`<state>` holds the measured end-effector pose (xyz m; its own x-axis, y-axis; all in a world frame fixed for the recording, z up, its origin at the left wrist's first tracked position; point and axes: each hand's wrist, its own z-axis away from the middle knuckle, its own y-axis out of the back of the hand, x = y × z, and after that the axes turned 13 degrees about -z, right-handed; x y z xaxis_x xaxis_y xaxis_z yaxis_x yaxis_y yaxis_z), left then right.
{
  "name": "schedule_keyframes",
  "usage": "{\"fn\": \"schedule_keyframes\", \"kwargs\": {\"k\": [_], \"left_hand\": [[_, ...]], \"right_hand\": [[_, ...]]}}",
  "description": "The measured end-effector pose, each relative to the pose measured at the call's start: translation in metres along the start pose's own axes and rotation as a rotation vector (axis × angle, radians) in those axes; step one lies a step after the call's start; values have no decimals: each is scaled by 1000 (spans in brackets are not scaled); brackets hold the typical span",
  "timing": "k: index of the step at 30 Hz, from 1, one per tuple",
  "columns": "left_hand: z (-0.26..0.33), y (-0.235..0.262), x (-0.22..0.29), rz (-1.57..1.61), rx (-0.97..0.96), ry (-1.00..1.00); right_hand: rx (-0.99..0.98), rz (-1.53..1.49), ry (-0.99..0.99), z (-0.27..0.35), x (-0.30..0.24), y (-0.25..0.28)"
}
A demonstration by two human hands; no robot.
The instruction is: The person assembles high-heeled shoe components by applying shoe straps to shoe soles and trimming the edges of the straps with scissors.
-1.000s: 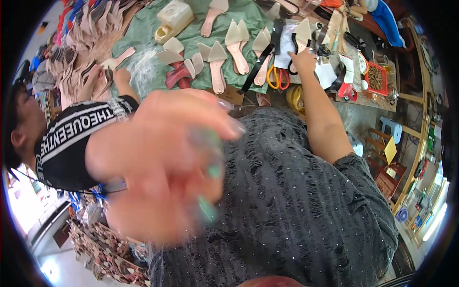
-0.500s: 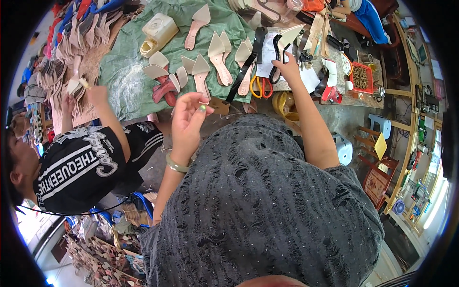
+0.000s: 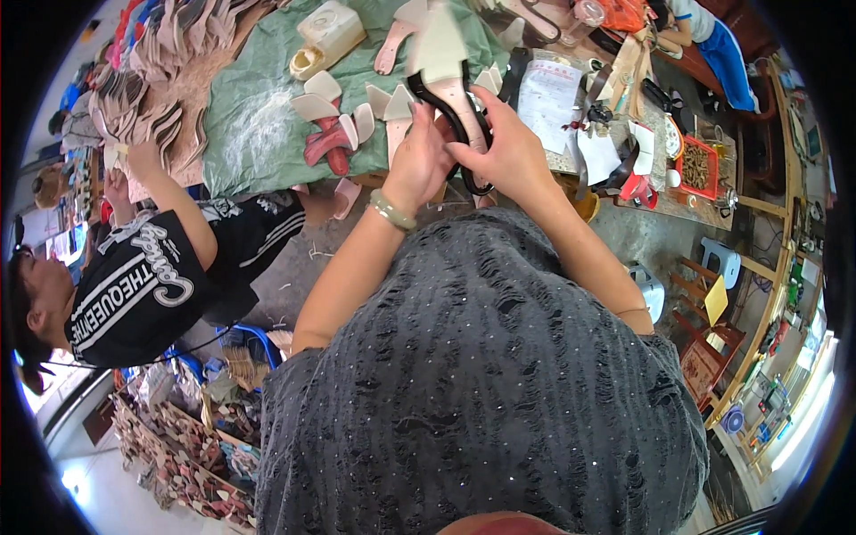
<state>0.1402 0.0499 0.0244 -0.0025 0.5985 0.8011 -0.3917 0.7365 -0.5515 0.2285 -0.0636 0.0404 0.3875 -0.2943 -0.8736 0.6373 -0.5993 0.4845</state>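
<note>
Hands: both raised above the near edge of the worktop, gripping one item between them.

- Left hand: fingers closed on the left side of a pointed pink shoe sole, thumb toward the body; a pale bead bracelet sits at the wrist.
- Right hand: clasped on the sole's right side and on the black strap that loops along it. The two-sided hold seems meant to keep strap and sole aligned, toe pointing away.
- Shoe sole: held in the air, tilted, clear of the worktop and above the loose soles lying there.
- Loose soles: pale pointed pieces scattered on the green cover, with red heel parts among them, all within arm's reach.
- Cream plastic jug and tape roll: far side of the cover, apart from the held piece.
- Paper sheet: right of the hands, near a small red tray.
- Co-worker in a black printed shirt: seated at the left, one hand reaching to stacked soles at the worktop's left edge.

Open room: a strip of bare floor between the seated co-worker and the person; the worktop's right side is crowded.
</note>
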Motion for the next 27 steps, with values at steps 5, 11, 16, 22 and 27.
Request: {"fn": "schedule_keyframes", "kwargs": {"k": [5, 11, 16, 22, 27], "left_hand": [[5, 11, -9, 243, 50, -45], [15, 26, -19, 411, 76, -115], [25, 26, -23, 350, 91, -127], [34, 29, -30, 279, 92, -121], [41, 44, -39, 237, 111, -121]], "right_hand": [[-152, -295, -28, -1, -13, -5], [-144, -557, -71, 17, 13, -13], [-181, -459, -19, 28, 3, -17], [-226, -55, 113, 34, -1, -33], [-258, -266, 81, 36, 14, -44]]}}
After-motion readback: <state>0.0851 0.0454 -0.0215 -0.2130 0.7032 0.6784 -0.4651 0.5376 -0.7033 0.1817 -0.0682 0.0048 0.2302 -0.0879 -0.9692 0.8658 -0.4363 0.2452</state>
